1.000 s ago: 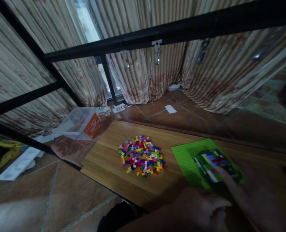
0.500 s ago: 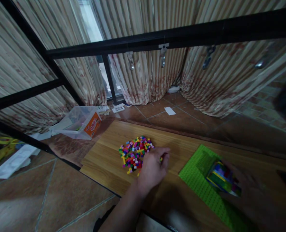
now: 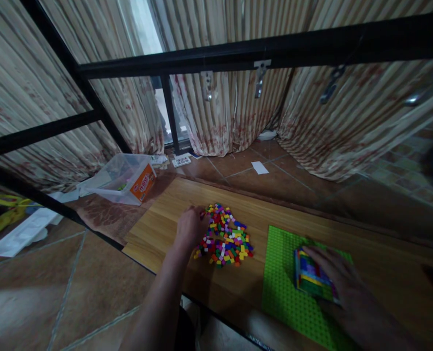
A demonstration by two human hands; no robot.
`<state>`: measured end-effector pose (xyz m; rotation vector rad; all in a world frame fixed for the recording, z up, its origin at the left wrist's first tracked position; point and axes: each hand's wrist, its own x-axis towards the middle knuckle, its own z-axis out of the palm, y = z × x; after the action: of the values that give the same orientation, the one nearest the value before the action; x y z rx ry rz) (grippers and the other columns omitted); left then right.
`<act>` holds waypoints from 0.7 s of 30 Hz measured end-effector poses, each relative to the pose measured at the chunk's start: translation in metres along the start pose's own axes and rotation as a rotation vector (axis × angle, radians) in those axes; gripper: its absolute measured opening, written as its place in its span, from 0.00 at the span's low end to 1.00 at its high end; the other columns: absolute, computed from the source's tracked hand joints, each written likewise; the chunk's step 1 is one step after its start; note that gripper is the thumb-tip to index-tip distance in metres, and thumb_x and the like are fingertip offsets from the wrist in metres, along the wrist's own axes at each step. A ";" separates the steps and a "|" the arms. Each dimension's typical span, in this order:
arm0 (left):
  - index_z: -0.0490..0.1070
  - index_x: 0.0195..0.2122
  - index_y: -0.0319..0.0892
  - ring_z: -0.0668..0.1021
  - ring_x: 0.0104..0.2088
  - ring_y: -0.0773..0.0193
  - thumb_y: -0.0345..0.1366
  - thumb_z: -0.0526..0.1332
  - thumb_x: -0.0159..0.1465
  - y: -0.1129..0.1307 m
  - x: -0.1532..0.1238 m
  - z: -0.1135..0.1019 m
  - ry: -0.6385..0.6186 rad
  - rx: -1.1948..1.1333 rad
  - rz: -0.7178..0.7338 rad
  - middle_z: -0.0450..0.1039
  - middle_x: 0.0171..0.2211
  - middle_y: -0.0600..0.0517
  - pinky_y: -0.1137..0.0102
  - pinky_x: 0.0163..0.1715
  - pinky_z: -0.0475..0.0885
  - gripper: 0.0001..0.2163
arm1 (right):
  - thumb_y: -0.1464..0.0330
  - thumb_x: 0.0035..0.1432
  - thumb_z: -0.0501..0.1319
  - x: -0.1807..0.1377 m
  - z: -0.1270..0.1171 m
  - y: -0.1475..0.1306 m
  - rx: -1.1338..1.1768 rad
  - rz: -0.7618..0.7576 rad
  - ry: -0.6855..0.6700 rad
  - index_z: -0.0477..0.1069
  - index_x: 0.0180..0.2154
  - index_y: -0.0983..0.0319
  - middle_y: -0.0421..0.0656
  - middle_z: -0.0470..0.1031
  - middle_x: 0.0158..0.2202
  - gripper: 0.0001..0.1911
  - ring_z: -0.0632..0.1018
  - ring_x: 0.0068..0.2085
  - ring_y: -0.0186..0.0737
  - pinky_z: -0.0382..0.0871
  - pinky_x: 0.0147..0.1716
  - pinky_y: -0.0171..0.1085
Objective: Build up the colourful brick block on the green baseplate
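Observation:
A loose pile of small multicoloured toy bricks (image 3: 227, 239) lies on the wooden table. At its left edge is my left hand (image 3: 191, 226), fingers curled in and closed; whatever is between the fingertips is hidden. To the right lies a green studded baseplate (image 3: 280, 278). On it sits a blocky build of stacked coloured bricks (image 3: 309, 274), with blue, red, yellow and green rows. My right hand (image 3: 342, 282) is wrapped over the right side of this build, covering part of it.
The wooden table (image 3: 158, 209) runs from left to right. Past its left end, a clear plastic box (image 3: 119, 195) with an orange label stands on the floor. A black metal frame (image 3: 216, 56) crosses in front of striped curtains (image 3: 216, 122). White papers (image 3: 260, 167) lie on the floor.
My left hand has moved from the right side of the pile to its left side. The pile now spreads further right. The baseplate has turned, and my right hand and the build have shifted left.

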<state>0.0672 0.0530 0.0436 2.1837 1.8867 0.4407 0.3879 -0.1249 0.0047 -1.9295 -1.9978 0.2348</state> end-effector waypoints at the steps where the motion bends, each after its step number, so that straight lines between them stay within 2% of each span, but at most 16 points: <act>1: 0.76 0.39 0.41 0.77 0.40 0.60 0.38 0.56 0.62 0.003 0.000 0.003 0.004 0.030 0.008 0.76 0.37 0.46 0.69 0.43 0.68 0.11 | 0.74 0.45 0.57 0.002 0.001 -0.003 0.014 -0.007 -0.012 0.56 0.63 0.53 0.42 0.61 0.63 0.41 0.60 0.64 0.55 0.59 0.60 0.56; 4: 0.76 0.37 0.41 0.76 0.41 0.58 0.37 0.56 0.62 0.007 0.001 0.007 0.005 0.102 0.005 0.76 0.37 0.45 0.68 0.43 0.69 0.10 | 0.77 0.45 0.55 0.009 0.005 -0.014 0.062 -0.017 -0.036 0.53 0.64 0.52 0.42 0.57 0.65 0.43 0.57 0.66 0.52 0.56 0.62 0.55; 8: 0.76 0.36 0.42 0.77 0.40 0.58 0.36 0.54 0.63 0.009 0.002 0.006 -0.004 0.137 -0.022 0.76 0.37 0.45 0.68 0.41 0.70 0.11 | 0.77 0.46 0.56 0.017 0.008 -0.029 0.135 0.003 -0.040 0.52 0.64 0.51 0.42 0.56 0.65 0.43 0.58 0.65 0.51 0.56 0.62 0.54; 13: 0.75 0.37 0.41 0.77 0.41 0.55 0.35 0.53 0.63 0.012 0.005 0.005 -0.045 0.166 -0.024 0.76 0.38 0.44 0.66 0.41 0.70 0.11 | 0.76 0.48 0.56 0.020 -0.001 -0.038 0.259 0.032 -0.068 0.49 0.64 0.50 0.42 0.53 0.66 0.43 0.54 0.67 0.48 0.51 0.64 0.54; 17: 0.73 0.38 0.40 0.77 0.43 0.54 0.35 0.52 0.63 0.011 0.008 0.009 -0.018 0.193 -0.017 0.76 0.39 0.43 0.65 0.42 0.69 0.10 | 0.76 0.51 0.56 0.017 -0.011 -0.040 0.350 0.066 -0.096 0.45 0.66 0.50 0.42 0.51 0.66 0.43 0.52 0.67 0.44 0.49 0.65 0.51; 21: 0.70 0.38 0.40 0.77 0.42 0.53 0.35 0.51 0.65 0.013 0.010 0.006 -0.002 0.187 -0.044 0.76 0.37 0.43 0.65 0.39 0.69 0.09 | 0.76 0.51 0.57 0.015 -0.014 -0.040 0.391 0.081 -0.123 0.43 0.67 0.50 0.44 0.50 0.67 0.45 0.53 0.67 0.45 0.50 0.65 0.52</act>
<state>0.0826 0.0614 0.0437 2.2495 2.0450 0.2633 0.3560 -0.1138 0.0343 -1.7773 -1.7823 0.7232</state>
